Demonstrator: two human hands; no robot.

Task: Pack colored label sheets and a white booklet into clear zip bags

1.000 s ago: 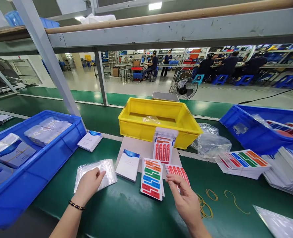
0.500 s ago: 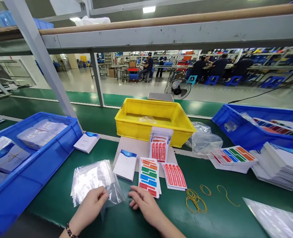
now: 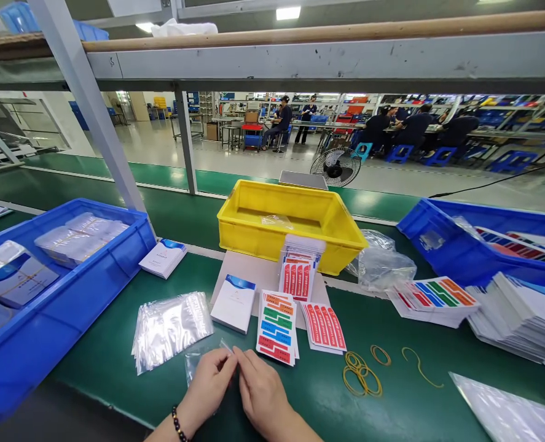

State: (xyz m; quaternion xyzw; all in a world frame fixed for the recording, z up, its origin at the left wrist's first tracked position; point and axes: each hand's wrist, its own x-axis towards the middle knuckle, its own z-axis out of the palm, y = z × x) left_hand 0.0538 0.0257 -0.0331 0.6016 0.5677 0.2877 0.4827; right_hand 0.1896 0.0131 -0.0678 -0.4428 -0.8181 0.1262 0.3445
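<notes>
Both hands meet low in the middle of the view, over the green table. My left hand (image 3: 211, 379), with a beaded bracelet at its wrist, pinches the edge of a clear plastic bag (image 3: 193, 363). Fingertips of my right hand (image 3: 262, 387) press together at the same edge, touching the left ones. Behind them lies a fanned stack of clear bags (image 3: 173, 325). A white booklet stack (image 3: 234, 304) with a blue top, coloured sticker sheets (image 3: 276, 328) and red sticker sheets (image 3: 325, 327) lie just beyond my hands.
A yellow bin (image 3: 290, 245) stands at the back. Blue bins (image 3: 115, 245) flank the work area. Rubber bands (image 3: 362, 374) lie right of my hands, near paper stacks (image 3: 521, 313). A metal shelf beam (image 3: 300, 61) crosses overhead. People sit far behind.
My left hand has moved right, drawing one bag off the stack. My right hand has shifted slightly down to meet it, and its fingers have closed at the bag's edge.
</notes>
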